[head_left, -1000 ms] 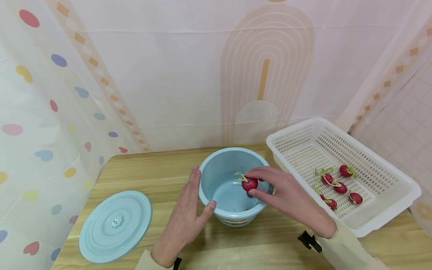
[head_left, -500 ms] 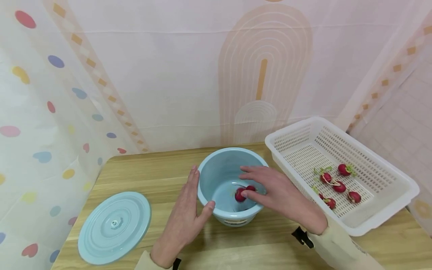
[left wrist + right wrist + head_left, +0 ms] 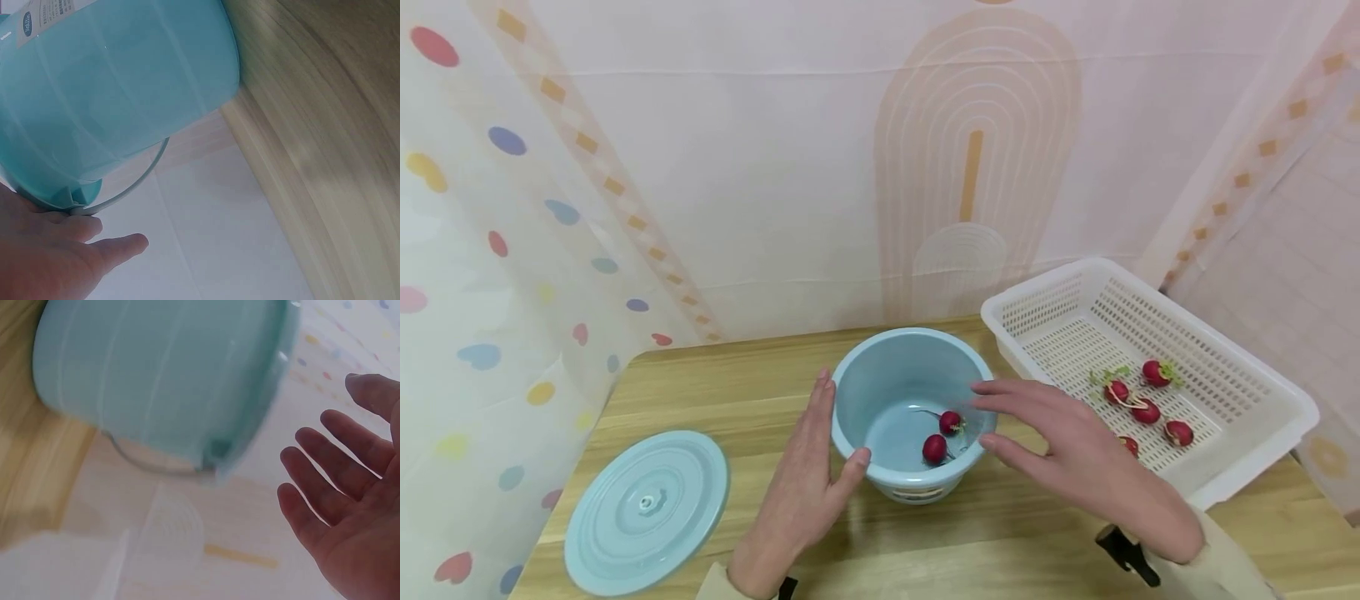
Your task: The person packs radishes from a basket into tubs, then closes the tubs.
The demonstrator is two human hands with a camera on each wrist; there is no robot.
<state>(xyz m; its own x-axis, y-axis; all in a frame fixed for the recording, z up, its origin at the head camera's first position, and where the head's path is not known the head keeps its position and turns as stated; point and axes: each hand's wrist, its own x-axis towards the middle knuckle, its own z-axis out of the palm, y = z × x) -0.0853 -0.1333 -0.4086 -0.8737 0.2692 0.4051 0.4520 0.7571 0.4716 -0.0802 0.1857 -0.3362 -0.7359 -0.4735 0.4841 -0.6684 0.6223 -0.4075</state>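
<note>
A light blue bucket (image 3: 902, 371) stands upright on the table in the head view, its rim facing up. Inside, on its floor, lie two red radishes, the nearer radish (image 3: 935, 449) and a farther radish (image 3: 950, 422) with leafy stems. My left hand (image 3: 797, 492) rests against the bucket's left rim with straight fingers; the left wrist view shows this hand (image 3: 50, 256) by the handle joint. Over the right rim, my right hand (image 3: 1082, 458) holds nothing. Its fingers are spread and relaxed, and in the right wrist view the palm (image 3: 350, 494) is apart from the bucket (image 3: 150, 369).
A white perforated basket (image 3: 1247, 383) with several radishes (image 3: 1146, 411) stands to the right, under and beyond my right forearm. The round blue lid (image 3: 647, 517) lies flat at the left. A patterned curtain (image 3: 790, 200) hangs behind the wooden table (image 3: 760, 375).
My right hand has let go of a radish, which now lies in the bucket beside another. The hand has then drawn back up and right. My left hand stays at the rim.
</note>
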